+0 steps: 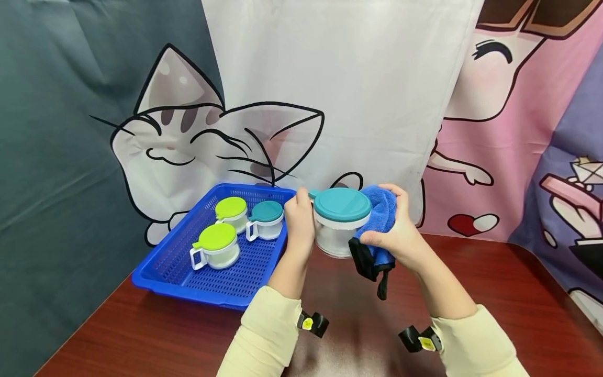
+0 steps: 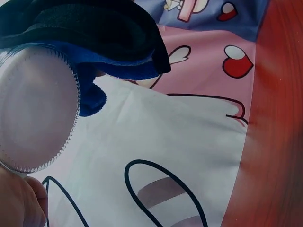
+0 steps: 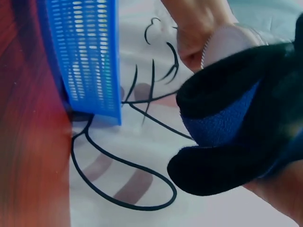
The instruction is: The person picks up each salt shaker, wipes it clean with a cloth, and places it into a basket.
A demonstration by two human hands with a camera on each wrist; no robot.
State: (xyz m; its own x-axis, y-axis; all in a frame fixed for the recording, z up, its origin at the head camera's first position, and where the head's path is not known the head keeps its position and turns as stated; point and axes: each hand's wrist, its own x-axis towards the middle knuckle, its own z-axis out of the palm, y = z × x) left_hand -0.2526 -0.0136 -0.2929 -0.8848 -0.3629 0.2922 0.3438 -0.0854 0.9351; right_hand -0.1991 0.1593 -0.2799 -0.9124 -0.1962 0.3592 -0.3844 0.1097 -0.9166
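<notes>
Above the table, my left hand (image 1: 300,220) grips a clear jar (image 1: 335,238) at its left side, where the handle is hidden behind the fingers. A teal lid (image 1: 342,204) with a white rim covers the jar. In my right hand (image 1: 404,238) is a bunched blue cloth (image 1: 379,212) with black edging and a hanging loop, pressed against the jar's right side. From the left wrist view, the jar's ridged round base (image 2: 38,109) faces the camera beside the cloth. The dark cloth edge (image 3: 213,170) covers much of the right wrist view.
A blue perforated basket (image 1: 188,293) stands on the red-brown wooden table (image 1: 118,335) at the left. Inside are two jars with lime lids (image 1: 215,236) and one with a teal lid (image 1: 266,211), all with white handles. A cartoon-printed curtain (image 1: 353,94) hangs behind.
</notes>
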